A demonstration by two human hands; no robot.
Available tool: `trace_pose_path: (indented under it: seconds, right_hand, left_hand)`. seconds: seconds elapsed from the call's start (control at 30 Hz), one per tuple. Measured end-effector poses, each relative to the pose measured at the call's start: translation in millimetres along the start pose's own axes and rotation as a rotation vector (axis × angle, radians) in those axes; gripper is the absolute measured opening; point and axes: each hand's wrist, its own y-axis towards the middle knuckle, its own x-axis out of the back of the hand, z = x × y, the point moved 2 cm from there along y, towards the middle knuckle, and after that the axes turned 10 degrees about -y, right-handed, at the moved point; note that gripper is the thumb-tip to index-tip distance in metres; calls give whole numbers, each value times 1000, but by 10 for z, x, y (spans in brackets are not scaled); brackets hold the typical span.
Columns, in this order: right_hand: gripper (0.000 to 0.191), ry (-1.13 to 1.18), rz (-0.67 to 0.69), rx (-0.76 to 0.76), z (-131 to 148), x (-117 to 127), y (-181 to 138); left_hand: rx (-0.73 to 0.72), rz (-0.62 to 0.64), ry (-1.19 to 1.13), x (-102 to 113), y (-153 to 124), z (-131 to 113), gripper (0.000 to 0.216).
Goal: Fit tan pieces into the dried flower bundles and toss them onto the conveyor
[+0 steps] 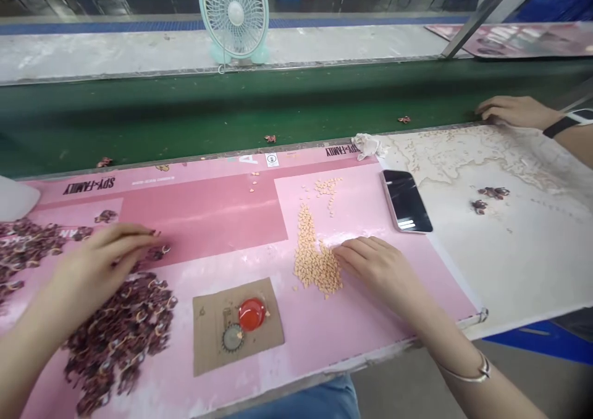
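My left hand (113,261) is closed in a pinch over a pile of small dark red-brown crumpled pieces (125,326), many with a pale ring. One such piece shows at its fingertips, beside a few loose ones. My right hand (382,270) has its fingers curled together, tips at the right edge of a heap of tiny beige pieces (317,267); whatever they pinch is hidden. Between the hands lies a cardboard piece (210,351) bearing a red shallow cap (252,314) and a bottle cap (232,337) with a beige piece on it.
A phone (407,201) and crumpled white tissue (365,146) lie right of the beige heap. More dark pieces (32,243) spread at left. Behind runs a green belt (185,113) with scattered pieces; a fan (235,14) stands beyond. Another person's hand (519,111) rests at right.
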Motion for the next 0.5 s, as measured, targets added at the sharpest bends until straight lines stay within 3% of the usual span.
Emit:
trace_pose_path:
  seconds: [0.13,0.23,0.33,0.5]
  right_hand:
    - [29,27,4,19,-31,-6,28]
    - [31,102,-39,-22,-90,18,69]
    - [26,240,-112,-82,-2,123,121]
    - [17,589,-197,-38,710,310,269]
  left_hand:
    - [-70,30,14,-190,-318,62,33]
    - [-151,-127,63,-209,-401,-83,26]
    - [-283,-274,20,-184,-515,-471,20]
    - [-360,-166,-383,-365,-740,-1311,18]
